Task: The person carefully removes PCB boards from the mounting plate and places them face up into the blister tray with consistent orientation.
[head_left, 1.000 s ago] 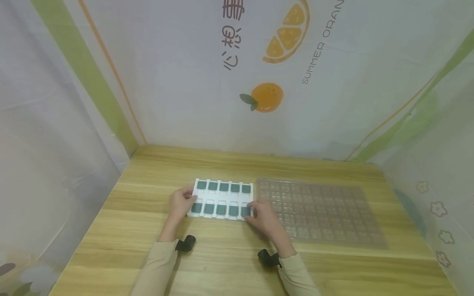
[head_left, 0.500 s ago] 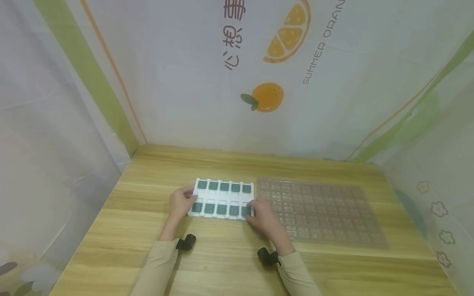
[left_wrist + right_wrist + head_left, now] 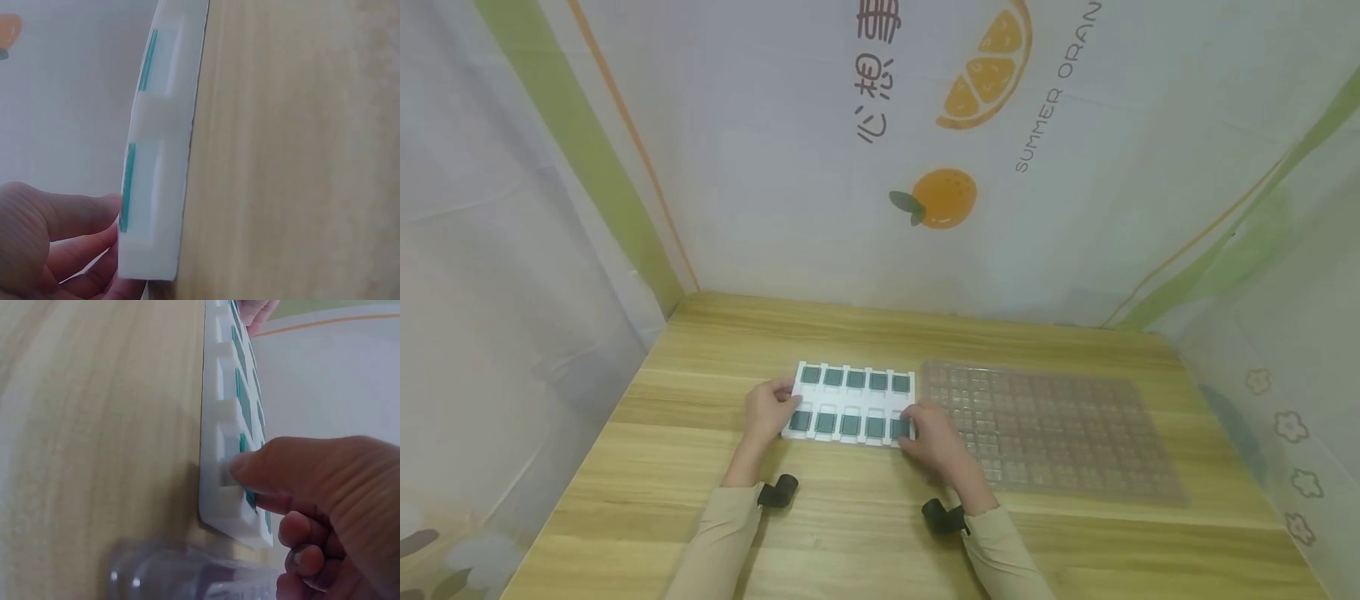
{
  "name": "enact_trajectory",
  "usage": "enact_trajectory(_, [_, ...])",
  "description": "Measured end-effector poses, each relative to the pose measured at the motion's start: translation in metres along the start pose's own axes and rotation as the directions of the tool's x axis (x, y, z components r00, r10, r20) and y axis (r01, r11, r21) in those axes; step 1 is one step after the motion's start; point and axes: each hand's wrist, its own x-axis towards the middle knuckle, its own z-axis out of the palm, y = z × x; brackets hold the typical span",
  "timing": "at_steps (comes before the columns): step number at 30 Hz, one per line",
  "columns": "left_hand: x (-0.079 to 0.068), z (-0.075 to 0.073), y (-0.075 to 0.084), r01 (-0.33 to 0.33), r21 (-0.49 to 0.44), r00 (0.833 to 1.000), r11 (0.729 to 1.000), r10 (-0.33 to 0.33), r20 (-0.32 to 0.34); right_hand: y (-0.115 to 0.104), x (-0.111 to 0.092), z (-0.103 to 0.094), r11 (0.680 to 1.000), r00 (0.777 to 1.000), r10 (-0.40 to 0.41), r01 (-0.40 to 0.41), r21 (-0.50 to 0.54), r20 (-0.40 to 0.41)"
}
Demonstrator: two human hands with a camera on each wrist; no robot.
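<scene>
A white tray (image 3: 850, 402) lies on the table, with two rows of dark green square plates standing in its slots. My left hand (image 3: 768, 408) grips the tray's left end, thumb over the rim; in the left wrist view its other fingers curl beside the tray's end. At the near right corner, my right hand (image 3: 934, 433) pinches a green plate (image 3: 244, 445) between thumb and index finger. The thumb presses at the notch in front of that plate, which is still in its slot. My remaining right fingers are loosely curled.
Right of the white tray lies a large clear plastic tray (image 3: 1052, 429) with many small compartments, close to my right hand. The wooden table (image 3: 850, 533) meets a white printed cloth (image 3: 775, 208) at the back, and cloth hangs at both sides.
Hands, white tray and plates keep their places relative to each other. Only a slight shift of the whole head view to the right is visible.
</scene>
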Motion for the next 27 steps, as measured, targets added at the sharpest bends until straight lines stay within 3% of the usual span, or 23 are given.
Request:
enact_trajectory(13, [-0.0008, -0.0004, 0.0002, -0.020, -0.007, 1.000, 1.000, 0.020, 0.003, 0.0026, 0.0020, -0.0002, 0.999, 0.999, -0.034, 0.034, 0.004, 0.007])
enact_trajectory(27, [0.0009, 0.0009, -0.0024, -0.008, -0.001, 1.000, 1.000, 0.008, -0.006, 0.0022, 0.0030, -0.0020, 1.000, 0.999, -0.016, 0.015, 0.010, 0.032])
